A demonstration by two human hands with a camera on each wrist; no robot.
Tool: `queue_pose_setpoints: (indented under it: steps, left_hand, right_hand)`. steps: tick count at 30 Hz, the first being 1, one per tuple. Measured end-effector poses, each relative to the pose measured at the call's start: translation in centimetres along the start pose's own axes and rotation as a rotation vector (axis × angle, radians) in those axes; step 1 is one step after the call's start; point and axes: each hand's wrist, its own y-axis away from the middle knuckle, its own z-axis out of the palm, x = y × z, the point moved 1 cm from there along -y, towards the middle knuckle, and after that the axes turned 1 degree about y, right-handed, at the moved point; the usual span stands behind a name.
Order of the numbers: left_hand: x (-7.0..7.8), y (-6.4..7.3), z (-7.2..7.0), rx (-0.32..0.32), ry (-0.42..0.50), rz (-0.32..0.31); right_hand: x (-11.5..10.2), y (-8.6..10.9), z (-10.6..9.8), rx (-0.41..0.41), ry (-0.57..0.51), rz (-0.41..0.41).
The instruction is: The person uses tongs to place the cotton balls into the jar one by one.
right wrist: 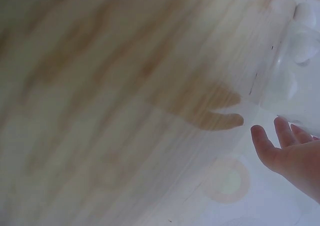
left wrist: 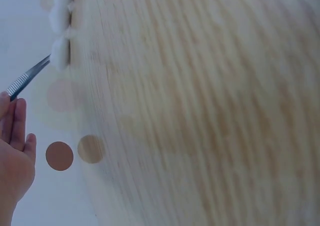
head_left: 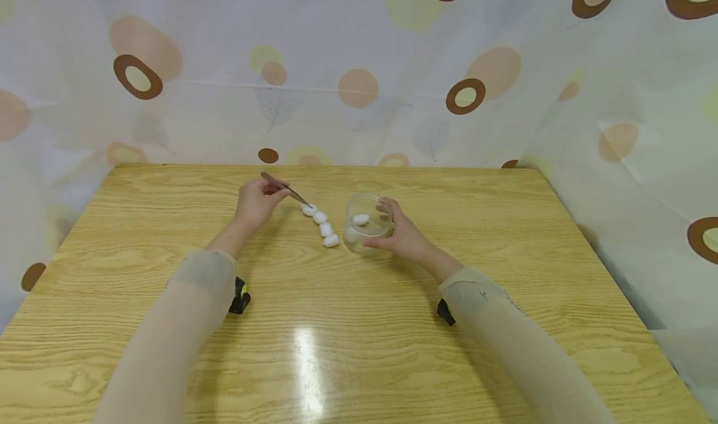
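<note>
So the left hand (head_left: 257, 204) has a pair of metal tweezers (head_left: 278, 184) pinched between thumb and fingers, and the tips are right at the farthest of four white cotton balls (head_left: 326, 229) on the table (head_left: 364, 349). Can't really tell if the tips have closed on it or are just touching. Those four sit in a slightly curved row, slanting toward the person and to the right. The nearest one is just beside a clear round jar (head_left: 373, 227), which the right hand (head_left: 405, 237) holds with thumb on the near side and fingers curled round it. Inside the jar you can see a loose cotton ball (head_left: 361, 219); hard to say whether the jar's base is on the table. Behind everything hangs a white sheet (head_left: 314, 121) with brown and peach spots.
</note>
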Motion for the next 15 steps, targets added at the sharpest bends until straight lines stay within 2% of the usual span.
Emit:
queue_pose_setpoints:
  steps: [9, 15]
  left_hand:
    - [-0.04, 0.24, -0.68, 0.011, 0.020, -0.037]
    - [-0.22, 0.18, -0.93, 0.010, 0.072, -0.057]
  right_hand:
    - [0.02, 0.01, 0.02, 0.001, 0.015, 0.003]
    - [0.05, 0.03, 0.01, -0.004, 0.019, 0.013]
